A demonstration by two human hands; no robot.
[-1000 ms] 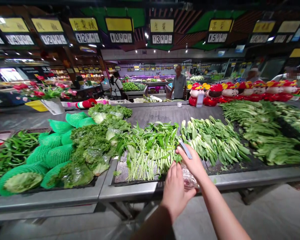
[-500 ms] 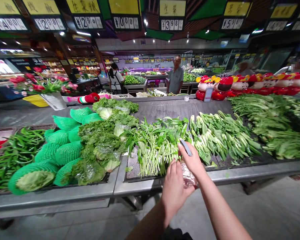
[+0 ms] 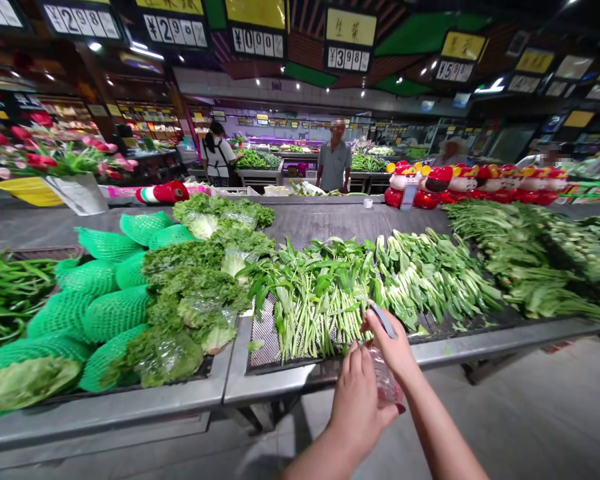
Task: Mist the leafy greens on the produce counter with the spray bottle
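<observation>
My right hand [image 3: 394, 348] grips the top of a clear plastic spray bottle [image 3: 386, 385], with a finger by its grey nozzle [image 3: 383, 319]. My left hand [image 3: 357, 400] is closed around the bottle's side from the left. Both hands hover over the front metal edge [image 3: 290, 381] of a produce stand. Just beyond them lies a pile of long-stemmed leafy greens [image 3: 315, 300]. To its right sit bunches of bok choy [image 3: 430, 280].
Leaf lettuce [image 3: 195, 280], green net-wrapped cabbages [image 3: 105, 300] and green peppers [image 3: 5, 293] fill the left trays. More greens [image 3: 530, 267] lie at right. Red figurines [image 3: 460, 180] and flowers [image 3: 45, 157] line the back. Two people [image 3: 334, 163] [image 3: 215, 157] stand beyond the stand.
The view has shifted, and the stand now sits further left in frame. Both hands stay on the bottle and sit lower and slightly right in the picture.
</observation>
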